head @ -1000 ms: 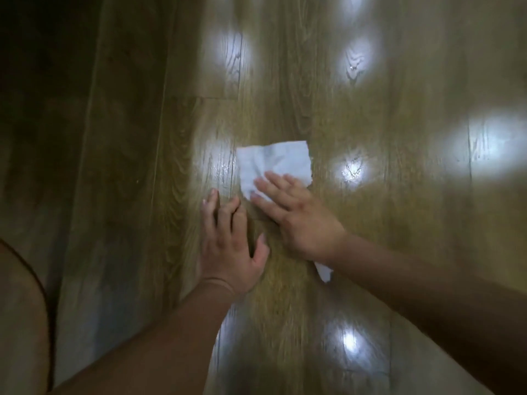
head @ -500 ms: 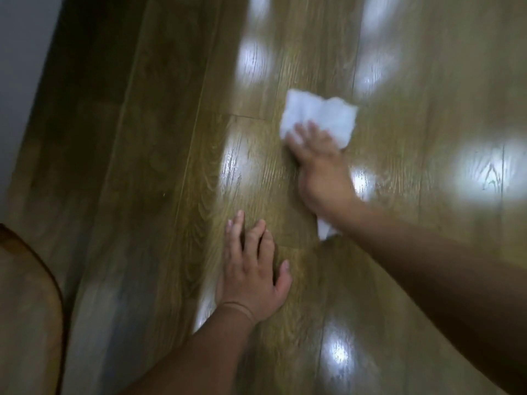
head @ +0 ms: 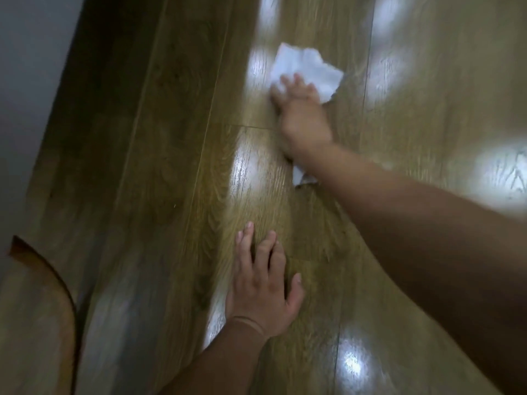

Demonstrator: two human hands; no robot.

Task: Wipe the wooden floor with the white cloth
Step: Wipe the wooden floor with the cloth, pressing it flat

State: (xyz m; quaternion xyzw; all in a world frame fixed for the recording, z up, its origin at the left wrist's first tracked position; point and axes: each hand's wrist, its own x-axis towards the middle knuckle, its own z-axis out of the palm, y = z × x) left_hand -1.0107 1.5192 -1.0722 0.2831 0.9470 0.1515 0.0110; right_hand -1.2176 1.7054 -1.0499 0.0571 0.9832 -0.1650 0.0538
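Observation:
The white cloth (head: 310, 67) lies flat on the glossy wooden floor (head: 176, 155), far ahead of me. My right hand (head: 302, 115) presses down on it with the arm stretched out; the fingers rest on the cloth's near part. A small corner of cloth pokes out beneath my wrist. My left hand (head: 263, 283) lies flat on the boards close to me, fingers spread, holding nothing. The far half of the cloth is uncovered and crumpled at its edge.
A pale wall (head: 25, 81) runs along the left side of the floor. A curved brown wooden piece (head: 37, 323) sits at the bottom left corner. Bright light reflections dot the planks to the right and ahead.
My right hand has pushed the cloth away from me along the planks, and the arm is now extended. The left hand has stayed planted on the floor.

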